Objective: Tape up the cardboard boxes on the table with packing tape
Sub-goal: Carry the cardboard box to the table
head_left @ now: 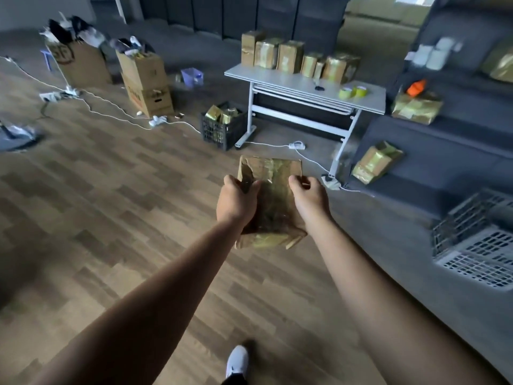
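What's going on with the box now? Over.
Left hand, right hand grip taped cardboard box. Ahead: table, tape rolls on it. White cable crosses floor between.

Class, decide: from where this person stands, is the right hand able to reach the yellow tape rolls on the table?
Probably not. The right hand grips a taped cardboard box with the left hand, and the tape rolls lie on the table far ahead; walking closer would be needed.

Dim, cool ambient light. Soft motion blur throughout. Wide-angle bending at edges. Glare on far taped boxes (288,55).
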{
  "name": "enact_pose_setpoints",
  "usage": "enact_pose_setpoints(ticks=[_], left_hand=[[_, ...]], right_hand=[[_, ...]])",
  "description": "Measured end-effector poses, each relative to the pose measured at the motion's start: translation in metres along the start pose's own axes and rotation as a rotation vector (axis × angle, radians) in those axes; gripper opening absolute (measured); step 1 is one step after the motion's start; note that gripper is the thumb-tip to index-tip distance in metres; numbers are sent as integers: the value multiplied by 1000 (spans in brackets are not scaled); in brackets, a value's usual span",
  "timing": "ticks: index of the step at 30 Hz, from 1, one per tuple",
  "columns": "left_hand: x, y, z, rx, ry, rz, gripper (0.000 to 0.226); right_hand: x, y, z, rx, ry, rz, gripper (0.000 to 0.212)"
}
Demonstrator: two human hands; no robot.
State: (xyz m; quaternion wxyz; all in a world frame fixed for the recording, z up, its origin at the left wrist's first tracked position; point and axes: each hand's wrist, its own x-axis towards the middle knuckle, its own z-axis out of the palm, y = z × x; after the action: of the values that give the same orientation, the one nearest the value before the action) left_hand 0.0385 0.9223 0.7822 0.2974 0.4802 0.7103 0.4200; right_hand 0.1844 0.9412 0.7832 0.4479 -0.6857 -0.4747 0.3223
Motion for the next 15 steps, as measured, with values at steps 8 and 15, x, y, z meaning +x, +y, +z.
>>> enact_pose_setpoints(ticks=[8,15], left_hand=[[174,80,76,-61,-36,19,43],[310,147,163,-168,-150,106,36]], right_hand=[[186,-44,12,-49,-56,29,37],[359,-54,10,-93,17,-3,35]])
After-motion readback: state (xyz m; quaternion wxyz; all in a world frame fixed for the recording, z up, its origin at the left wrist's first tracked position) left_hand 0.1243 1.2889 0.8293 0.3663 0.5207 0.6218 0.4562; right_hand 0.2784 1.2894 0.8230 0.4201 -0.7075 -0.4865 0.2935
